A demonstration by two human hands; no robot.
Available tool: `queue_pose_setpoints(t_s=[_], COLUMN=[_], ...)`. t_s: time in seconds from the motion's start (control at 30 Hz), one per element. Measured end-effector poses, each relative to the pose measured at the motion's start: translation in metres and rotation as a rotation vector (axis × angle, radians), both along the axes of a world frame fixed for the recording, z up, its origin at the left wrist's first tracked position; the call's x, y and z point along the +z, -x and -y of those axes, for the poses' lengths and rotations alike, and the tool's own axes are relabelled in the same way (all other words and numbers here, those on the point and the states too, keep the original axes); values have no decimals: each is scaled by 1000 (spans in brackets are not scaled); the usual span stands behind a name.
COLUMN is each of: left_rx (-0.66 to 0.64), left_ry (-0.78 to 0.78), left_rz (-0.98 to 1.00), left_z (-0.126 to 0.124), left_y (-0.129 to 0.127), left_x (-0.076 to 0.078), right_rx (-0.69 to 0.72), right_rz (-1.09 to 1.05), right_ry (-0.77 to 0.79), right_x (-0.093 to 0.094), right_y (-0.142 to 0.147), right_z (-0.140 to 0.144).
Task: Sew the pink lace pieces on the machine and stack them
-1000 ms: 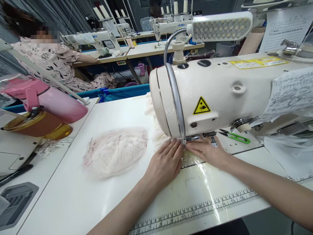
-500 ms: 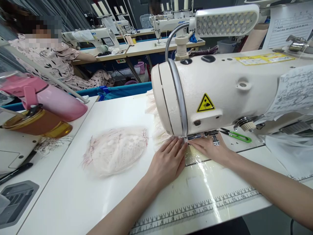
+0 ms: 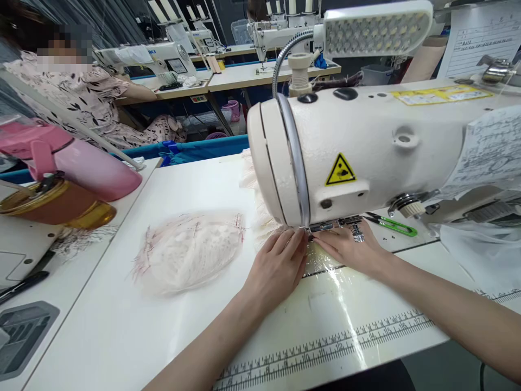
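The left hand (image 3: 279, 266) lies palm down below the machine's (image 3: 374, 146) needle end, fingers together and slightly bent; whether its grip pinches anything, I cannot tell. The right hand (image 3: 352, 247) reaches under the machine, fingertips near the left's, its grip partly hidden and equally unclear. Pale cloth (image 3: 264, 214) sits at the machine's left, running up to the left fingers. Left of the machine, sheer fabric (image 3: 191, 255) lies on the bench (image 3: 134, 336); green snips (image 3: 394, 225) lie beneath its arm.

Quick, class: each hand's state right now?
Left hand: at pale fabric; grip cannot be told.
Right hand: partly beneath sewing machine; grip cannot be told.
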State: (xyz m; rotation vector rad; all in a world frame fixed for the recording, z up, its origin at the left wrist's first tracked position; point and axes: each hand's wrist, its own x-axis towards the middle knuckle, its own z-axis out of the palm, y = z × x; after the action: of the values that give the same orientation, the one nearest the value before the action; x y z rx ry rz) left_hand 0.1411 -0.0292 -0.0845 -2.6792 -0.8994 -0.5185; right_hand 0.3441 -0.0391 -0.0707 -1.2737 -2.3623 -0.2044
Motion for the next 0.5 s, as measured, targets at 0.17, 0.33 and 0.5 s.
queue_pose_setpoints(t_s=[0.17,0.33,0.5], left_rx=[-5,15,27], left_ry=[-63,-46,-11], left_rz=[5,17,22], left_z=[1,1,0], left_y=[0,2,1], left_x=[-2,-1,2], right_rx=[-15,-28,-45], right_rz=[23,16,7], right_ry=[-50,-43,5], right_x=[-14,-26,-23], right_y=[-3,-4,-3], right_z=[-2,-5,-3])
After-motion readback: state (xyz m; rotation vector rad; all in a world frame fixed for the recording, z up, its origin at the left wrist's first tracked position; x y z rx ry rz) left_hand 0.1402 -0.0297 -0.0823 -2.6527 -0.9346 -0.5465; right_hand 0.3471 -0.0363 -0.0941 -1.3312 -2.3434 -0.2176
